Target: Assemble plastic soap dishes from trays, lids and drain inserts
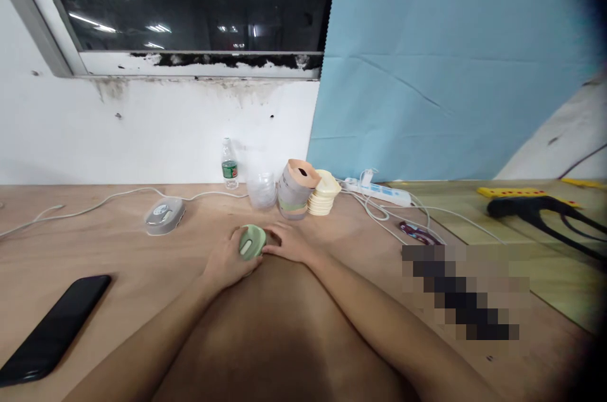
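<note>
In the middle of the wooden table, my left hand [228,263] is wrapped round the left side of a small green lid [253,241] with a pale raised tab. From the right, my right hand [287,243] has its fingers curved, with the fingertips at the lid's right edge. The underside of the lid, and anything beneath it, is hidden. Just behind the hands stand a stack of grey cups [293,190] with a peach-coloured piece on top, a stack of cream lids [323,193] and some clear plastic cups [261,190].
A black phone [57,326] lies at the left. Behind it sits a round grey container [164,217]. A plastic bottle [229,165] stands by the wall. At the back right are a white power strip [377,191] with cables, a yellow strip [526,194] and a pixelated dark patch.
</note>
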Demonstrator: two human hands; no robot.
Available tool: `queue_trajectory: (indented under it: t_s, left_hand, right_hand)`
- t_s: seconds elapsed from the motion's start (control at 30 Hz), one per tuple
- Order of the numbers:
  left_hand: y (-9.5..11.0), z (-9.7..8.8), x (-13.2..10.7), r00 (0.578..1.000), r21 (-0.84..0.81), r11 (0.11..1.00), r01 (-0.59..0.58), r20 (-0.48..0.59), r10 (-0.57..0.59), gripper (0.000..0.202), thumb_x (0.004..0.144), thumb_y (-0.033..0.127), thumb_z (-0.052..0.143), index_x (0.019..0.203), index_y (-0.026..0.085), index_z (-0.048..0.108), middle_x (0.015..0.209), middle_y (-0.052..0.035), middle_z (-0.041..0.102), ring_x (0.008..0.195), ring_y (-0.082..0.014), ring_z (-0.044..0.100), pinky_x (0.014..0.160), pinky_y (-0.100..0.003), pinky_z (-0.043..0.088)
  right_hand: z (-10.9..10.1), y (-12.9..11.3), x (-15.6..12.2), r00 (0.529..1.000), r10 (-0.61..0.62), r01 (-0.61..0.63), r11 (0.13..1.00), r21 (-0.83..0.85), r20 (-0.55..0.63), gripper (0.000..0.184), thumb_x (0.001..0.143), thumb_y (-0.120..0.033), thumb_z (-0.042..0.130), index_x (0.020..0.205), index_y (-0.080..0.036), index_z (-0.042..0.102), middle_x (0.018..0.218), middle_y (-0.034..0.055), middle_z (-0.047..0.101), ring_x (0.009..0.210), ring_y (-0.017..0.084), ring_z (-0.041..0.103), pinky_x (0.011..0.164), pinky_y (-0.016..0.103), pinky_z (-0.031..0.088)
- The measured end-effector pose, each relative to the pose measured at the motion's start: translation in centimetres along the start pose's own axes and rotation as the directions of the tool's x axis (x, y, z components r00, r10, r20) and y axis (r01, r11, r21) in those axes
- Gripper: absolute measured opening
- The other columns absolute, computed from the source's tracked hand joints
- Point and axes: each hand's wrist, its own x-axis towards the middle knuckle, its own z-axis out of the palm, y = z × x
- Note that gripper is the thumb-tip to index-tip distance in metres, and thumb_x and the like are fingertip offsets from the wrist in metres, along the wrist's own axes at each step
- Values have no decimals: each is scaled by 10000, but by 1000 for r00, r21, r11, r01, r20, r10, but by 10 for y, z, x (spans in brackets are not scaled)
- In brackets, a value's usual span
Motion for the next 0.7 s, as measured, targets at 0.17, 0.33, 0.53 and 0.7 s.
queue_trajectory:
  t_s: [0.17, 0.33, 0.53, 0.7]
  left_hand:
    - [1, 5, 4, 982, -411, 911, 16, -166, -92, 657, 728, 437, 701, 1304, 227, 464, 1300, -109, 552, 1189, -293, 532, 996, -447, 412]
    - [18, 4, -2, 991, -774, 630, 71, -18, -134, 653, 726, 453, 699, 1258, 160, 460, 1212, -147, 611, 1025, -266, 628, 827, -373, 510]
    - [20, 3, -1, 963, -878, 473, 79, -56, -264, 557, 670, 440, 719, 1116, 148, 556, 1188, -119, 619, 958, -232, 636, 761, -309, 513]
    - [1, 6, 11, 919, -905, 424, 46, -128, -373, 502, 776, 509, 564, 1134, 159, 524, 988, -75, 656, 813, -200, 652, 684, -304, 519]
  right_hand:
    - [-1, -12, -5, 992, 54, -52, 998, 24, -111, 619, 811, -451, 655, 1347, -206, 465, 1053, 88, 657, 801, 192, 606, 742, 331, 479]
    - [4, -13, -6, 951, 77, -78, 997, 10, -299, 454, 786, -319, 664, 1207, -209, 536, 935, 38, 652, 642, 143, 554, 654, 287, 460]
    - [-7, 1, -12, 925, -24, -14, 995, -96, -380, 93, 852, -240, 528, 918, -199, 578, 851, 49, 633, 720, 182, 584, 676, 303, 453]
    - [-17, 5, -18, 932, -72, 25, 990, -137, -354, 138, 913, -267, 449, 917, -221, 579, 933, 77, 666, 862, 214, 616, 776, 334, 466]
